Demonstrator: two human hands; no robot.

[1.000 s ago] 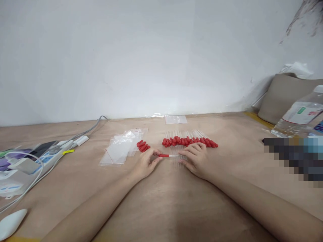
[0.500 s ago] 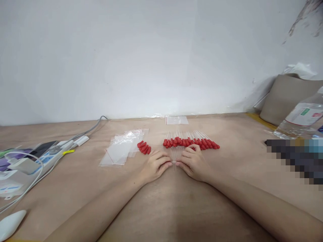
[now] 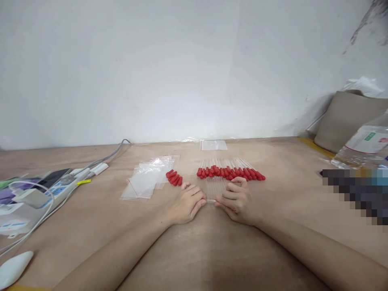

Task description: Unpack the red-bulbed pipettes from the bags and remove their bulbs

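Observation:
My left hand [image 3: 187, 205] and my right hand [image 3: 238, 201] rest on the wooden table [image 3: 212, 250], fingers curled and fingertips nearly meeting. Between the fingertips lies a thin clear tube [image 3: 211, 200], pinched at either end. More clear tubes [image 3: 215, 186] lie side by side just beyond it. Behind them is a row of several droppers with red bulbs [image 3: 230, 173]. A small heap of loose red bulbs [image 3: 174, 178] sits just beyond my left hand.
Clear zip bags [image 3: 148, 178] lie left of the bulbs, and another small bag [image 3: 214, 144] lies near the wall. A power strip with cables [image 3: 57, 186] is at the left, a white object [image 3: 13, 268] at the near left. A water bottle [image 3: 363, 147] and a beige cushion [image 3: 345, 115] are at the right.
The red-bulbed dropper held between my hands a second ago is out of sight. Both hands have drawn closer together and toward me, now pinching a clear tube.

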